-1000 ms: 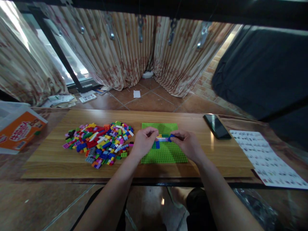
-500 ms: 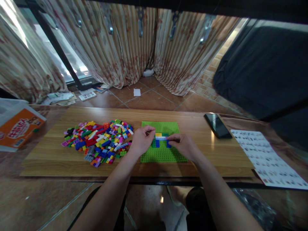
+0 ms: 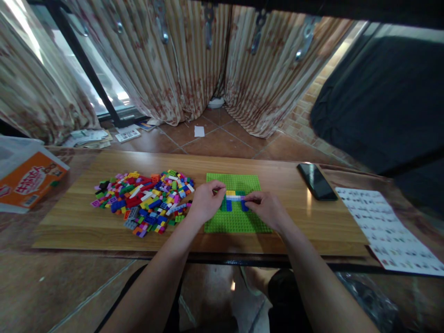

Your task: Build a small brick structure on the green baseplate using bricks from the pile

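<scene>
A light green studded baseplate (image 3: 239, 225) lies on the wooden board in front of me. On it is a small build: a yellow brick (image 3: 230, 193) and green bricks along the back, a whitish-lavender row (image 3: 234, 198) before them, and a blue brick (image 3: 229, 206) at the left front. My right hand (image 3: 269, 209) pinches a second blue brick (image 3: 244, 206) against the plate at the build's right front. At the build's left end, my left hand (image 3: 206, 202) has thumb and forefinger pressed together; whatever sits between them is hidden.
A heap of mixed bricks (image 3: 147, 201) spreads left of the plate on the wooden board (image 3: 100, 236). To the right lie a black phone (image 3: 317, 181) and a printed sheet (image 3: 385, 226). An orange-labelled plastic tub (image 3: 31, 182) stands at the far left.
My right hand has brought the blue brick down and toward me, from above the lavender row to the plate at the right front. My left hand stays near the build's left end.
</scene>
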